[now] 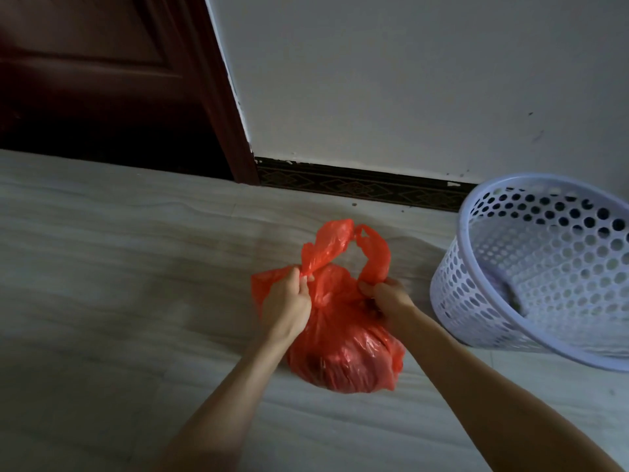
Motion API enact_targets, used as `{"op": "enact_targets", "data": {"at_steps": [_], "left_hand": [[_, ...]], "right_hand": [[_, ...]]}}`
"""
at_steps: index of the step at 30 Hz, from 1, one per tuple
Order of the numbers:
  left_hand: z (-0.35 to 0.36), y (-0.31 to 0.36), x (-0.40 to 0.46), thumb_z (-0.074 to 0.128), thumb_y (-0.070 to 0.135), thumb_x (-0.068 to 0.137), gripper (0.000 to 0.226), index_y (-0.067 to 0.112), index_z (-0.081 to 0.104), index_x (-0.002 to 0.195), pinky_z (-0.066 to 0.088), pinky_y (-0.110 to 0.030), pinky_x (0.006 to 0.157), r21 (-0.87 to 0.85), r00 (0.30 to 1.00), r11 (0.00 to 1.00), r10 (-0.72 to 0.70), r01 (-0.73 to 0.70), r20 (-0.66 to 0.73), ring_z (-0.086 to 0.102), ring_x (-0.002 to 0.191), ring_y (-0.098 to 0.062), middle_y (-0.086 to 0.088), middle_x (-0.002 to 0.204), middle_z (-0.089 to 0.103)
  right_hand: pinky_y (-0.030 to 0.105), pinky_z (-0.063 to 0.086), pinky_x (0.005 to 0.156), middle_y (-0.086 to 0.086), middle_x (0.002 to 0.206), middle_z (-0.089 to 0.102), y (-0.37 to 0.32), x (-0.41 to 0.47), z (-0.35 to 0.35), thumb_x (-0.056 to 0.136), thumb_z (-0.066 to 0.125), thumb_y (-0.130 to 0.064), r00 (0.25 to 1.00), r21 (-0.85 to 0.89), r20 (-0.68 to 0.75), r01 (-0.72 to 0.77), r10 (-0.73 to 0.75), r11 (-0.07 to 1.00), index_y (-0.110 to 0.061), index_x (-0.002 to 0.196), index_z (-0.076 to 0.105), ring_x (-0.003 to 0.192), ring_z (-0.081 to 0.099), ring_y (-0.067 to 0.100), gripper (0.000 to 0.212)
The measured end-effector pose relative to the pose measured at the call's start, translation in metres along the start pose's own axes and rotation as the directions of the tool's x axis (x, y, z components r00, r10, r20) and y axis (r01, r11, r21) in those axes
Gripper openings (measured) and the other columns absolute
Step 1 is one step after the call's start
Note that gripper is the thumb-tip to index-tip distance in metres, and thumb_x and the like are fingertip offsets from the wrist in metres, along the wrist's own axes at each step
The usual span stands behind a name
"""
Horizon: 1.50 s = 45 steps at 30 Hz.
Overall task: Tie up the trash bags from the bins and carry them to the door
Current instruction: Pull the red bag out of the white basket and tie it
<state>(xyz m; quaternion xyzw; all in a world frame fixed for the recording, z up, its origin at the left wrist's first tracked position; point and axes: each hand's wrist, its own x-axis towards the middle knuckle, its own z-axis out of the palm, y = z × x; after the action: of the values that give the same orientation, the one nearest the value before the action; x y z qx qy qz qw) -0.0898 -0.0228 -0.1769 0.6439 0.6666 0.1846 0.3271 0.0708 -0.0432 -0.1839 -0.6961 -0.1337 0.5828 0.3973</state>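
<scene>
Red plastic of the bag (343, 349) is bunched on the floor (136, 267) beneath both hands. One handle is pinched shut by the left hand (287, 306), the other by the right hand (384, 298); the handles are held just apart, level, and must be crossed.

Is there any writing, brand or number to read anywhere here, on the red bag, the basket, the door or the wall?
None can be read.
Red bag, held by the left hand and right hand: plain plastic, no print visible.
Basket: only holes, no label.
Door and wall: no sign.
Skirting: a diamond pattern, not letters.
</scene>
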Motion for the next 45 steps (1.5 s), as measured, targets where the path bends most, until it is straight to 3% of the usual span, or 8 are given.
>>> {"op": "enact_targets", "data": {"at_steps": [10,16,19,22,26,37,41,45], "left_hand": [[0.006,0.006,-0.009,0.043,0.077,0.073,0.099,0.013,0.019,0.145,0.043,-0.039,0.087,0.617,0.978,0.774,0.014,-0.144,0.210,0.057,0.108,-0.036,-0.015,0.130,0.047],[0.008,0.009,-0.002,0.033,0.042,0.095,0.046,0.008,0.062,0.109,0.045,-0.038,0.083,0.640,0.983,0.748,0.101,-0.176,0.152,0.062,0.100,-0.036,-0.016,0.113,0.062],[-0.004,0.009,-0.004,0.031,0.032,0.098,0.037,0.012,0.061,0.106,0.046,-0.039,0.084,0.512,0.955,0.823,0.120,-0.248,0.270,0.060,0.103,-0.039,-0.020,0.110,0.064],[-0.014,0.000,-0.001,0.043,0.038,0.092,0.037,0.011,0.068,0.090,0.044,-0.035,0.086,0.181,0.929,0.982,-0.014,-0.057,0.371,0.062,0.101,-0.031,-0.014,0.097,0.071],[-0.018,-0.017,0.009,0.047,0.041,0.089,0.050,0.015,0.064,0.050,0.052,-0.028,0.072,-0.254,0.851,0.955,0.006,0.150,0.526,0.064,0.058,-0.013,0.001,0.049,0.065],[-0.026,-0.030,0.022,0.055,0.021,0.089,0.011,0.016,0.062,0.082,0.038,-0.014,0.039,-0.551,0.774,0.631,-0.129,0.546,0.620,0.058,0.044,-0.006,0.001,0.058,0.067],[-0.022,-0.027,0.024,0.068,0.016,0.069,0.018,0.015,0.066,0.087,0.046,-0.021,0.065,-0.653,0.768,0.429,-0.187,0.625,0.613,0.064,0.061,-0.010,0.001,0.068,0.071],[-0.015,-0.023,0.018,0.081,0.008,0.045,0.026,0.011,0.072,0.070,0.038,-0.026,0.068,-0.653,0.793,0.461,-0.235,0.601,0.563,0.052,0.066,-0.016,-0.007,0.074,0.061]], "right_hand": [[0.021,0.051,0.059,0.003,0.065,0.069,-0.017,-0.008,-0.005,0.087,0.054,-0.006,0.963,0.275,0.220,0.093,-0.156,0.957,-0.005,0.080,0.061,0.062,0.064,0.012,0.010],[0.025,0.044,0.074,0.002,0.099,0.066,-0.024,-0.011,-0.009,0.080,0.035,0.000,0.905,0.087,0.291,0.297,-0.309,0.951,-0.015,0.101,0.062,0.091,0.060,0.018,0.037],[0.015,0.040,0.096,-0.005,0.128,0.052,-0.013,-0.007,-0.009,0.068,0.041,-0.004,0.780,-0.366,0.345,0.624,-0.522,0.691,-0.023,0.127,0.049,0.123,0.046,0.014,0.063],[0.042,0.014,0.116,-0.009,0.149,0.031,0.003,-0.004,-0.001,0.073,0.036,-0.023,0.705,-0.677,0.570,0.694,-0.423,0.245,-0.030,0.141,0.029,0.143,0.014,0.016,0.069],[0.058,0.045,0.091,0.006,0.096,0.067,0.011,0.000,-0.002,0.070,0.035,-0.031,0.602,-0.713,0.638,0.698,-0.480,-0.072,-0.019,0.109,0.063,0.100,0.053,0.024,0.049],[0.037,0.048,0.080,0.009,0.092,0.069,-0.019,-0.019,-0.004,0.075,0.044,-0.021,0.544,-0.693,0.580,0.720,-0.607,-0.017,-0.012,0.099,0.063,0.087,0.062,0.029,0.033],[0.016,0.043,0.071,-0.007,0.089,0.068,-0.019,-0.026,-0.001,0.079,0.057,-0.006,0.643,-0.562,0.668,0.766,-0.376,0.311,-0.014,0.102,0.069,0.072,0.056,-0.009,0.027],[-0.002,0.035,0.073,-0.001,0.117,0.065,-0.013,-0.027,-0.008,0.087,0.057,-0.012,0.706,-0.676,0.707,0.690,-0.036,0.258,-0.016,0.118,0.063,0.093,0.055,-0.001,0.032]]}}
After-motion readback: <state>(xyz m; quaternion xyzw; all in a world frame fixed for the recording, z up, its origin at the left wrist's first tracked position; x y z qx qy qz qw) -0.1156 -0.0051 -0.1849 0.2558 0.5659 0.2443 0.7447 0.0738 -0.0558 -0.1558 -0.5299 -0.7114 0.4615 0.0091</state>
